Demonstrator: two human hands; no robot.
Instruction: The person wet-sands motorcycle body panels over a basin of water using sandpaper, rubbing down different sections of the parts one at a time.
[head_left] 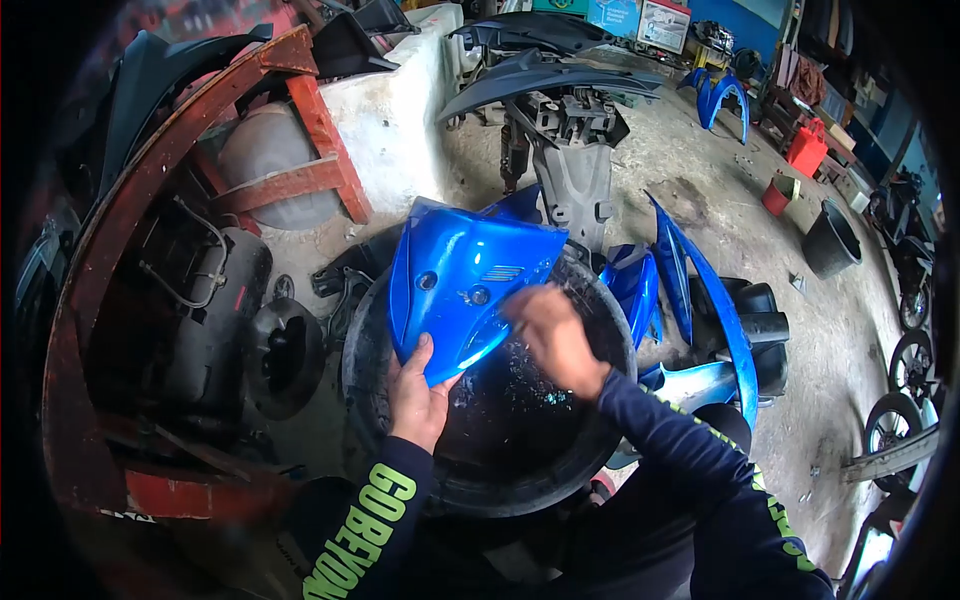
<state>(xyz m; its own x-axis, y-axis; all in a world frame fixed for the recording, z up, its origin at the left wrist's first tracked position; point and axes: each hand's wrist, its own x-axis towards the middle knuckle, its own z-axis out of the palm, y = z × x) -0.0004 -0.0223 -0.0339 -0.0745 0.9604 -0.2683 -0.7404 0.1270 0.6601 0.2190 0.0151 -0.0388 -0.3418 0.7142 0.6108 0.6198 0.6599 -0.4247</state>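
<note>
The left hand was clamped on the blue panel, which rose above that grip over the tub; whether the blurred right hand held anything, I couldn't tell. Work looked unfinished.

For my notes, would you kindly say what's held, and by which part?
The left hand holds the blue panel by its lower end; the right hand is too blurred to tell.

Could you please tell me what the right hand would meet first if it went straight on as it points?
Most likely the blue panel, held in the left hand; the right hand is blurred by its edge, so contact is unclear.
</note>
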